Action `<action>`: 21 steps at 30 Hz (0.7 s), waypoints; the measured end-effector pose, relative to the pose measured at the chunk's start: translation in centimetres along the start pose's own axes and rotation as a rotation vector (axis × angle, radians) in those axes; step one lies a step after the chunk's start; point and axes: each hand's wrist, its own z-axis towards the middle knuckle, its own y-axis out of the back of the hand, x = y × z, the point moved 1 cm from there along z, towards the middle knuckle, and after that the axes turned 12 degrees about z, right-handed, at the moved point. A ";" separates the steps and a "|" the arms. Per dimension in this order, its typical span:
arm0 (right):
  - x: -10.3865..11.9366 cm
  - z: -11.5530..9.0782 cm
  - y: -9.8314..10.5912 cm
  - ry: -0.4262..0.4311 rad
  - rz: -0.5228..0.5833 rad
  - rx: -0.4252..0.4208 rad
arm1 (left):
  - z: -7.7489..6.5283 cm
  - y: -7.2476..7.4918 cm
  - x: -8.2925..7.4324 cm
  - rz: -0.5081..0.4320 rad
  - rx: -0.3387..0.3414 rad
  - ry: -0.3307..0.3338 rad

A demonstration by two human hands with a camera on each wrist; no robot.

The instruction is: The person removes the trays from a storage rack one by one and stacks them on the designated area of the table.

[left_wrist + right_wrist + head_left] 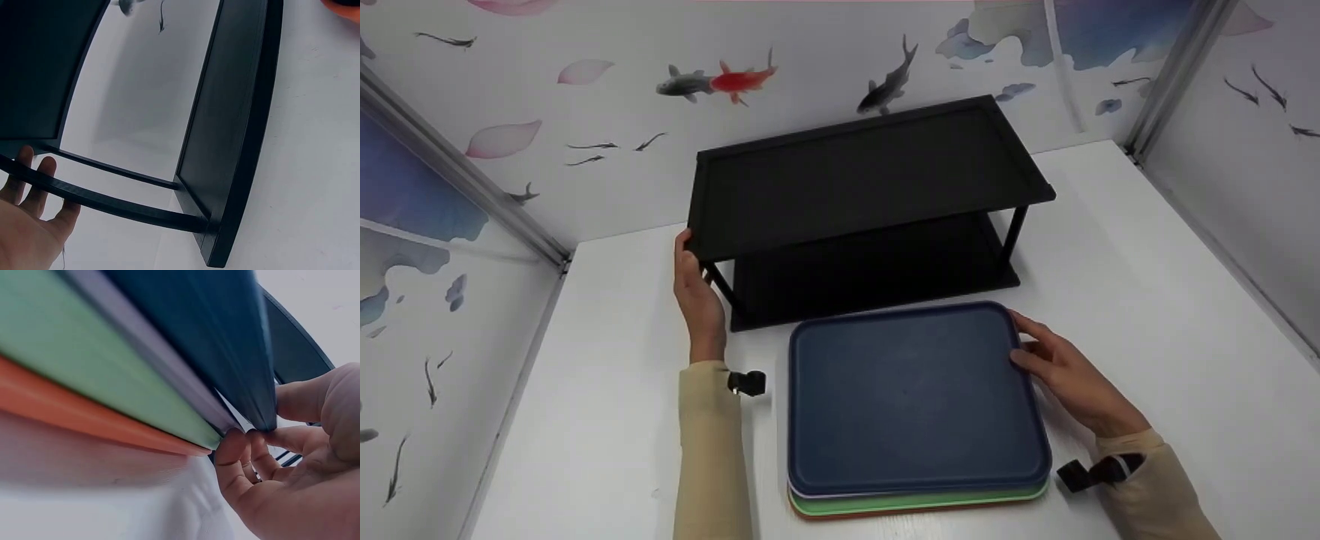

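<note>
A black two-tier rack stands at the back of the white table. My left hand grips it by the front left corner of its upper shelf, with fingertips showing at the post in the left wrist view. In front of the rack lies a stack of rectangular trays, a dark blue tray on top. Below that come a pale lilac tray, a green tray and an orange tray. My right hand pinches the blue tray's right rim, thumb above and fingers beneath; that edge stands slightly apart from the lilac tray.
A white wall painted with fish and petals rises close behind the rack. Side panels bound the table left and right. Small black cameras are strapped at both wrists over beige sleeves.
</note>
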 end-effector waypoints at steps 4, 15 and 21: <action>0.0 -0.1 0.0 -0.007 -0.035 0.001 | -0.1 0.0 -0.4 -0.005 -0.002 0.004; -0.1 -0.3 -0.2 -0.045 -0.154 -0.021 | 0.0 -0.1 0.1 0.002 -0.006 0.004; -0.3 -0.2 -0.3 -0.034 -0.157 -0.022 | 0.0 0.0 0.0 0.014 -0.006 0.015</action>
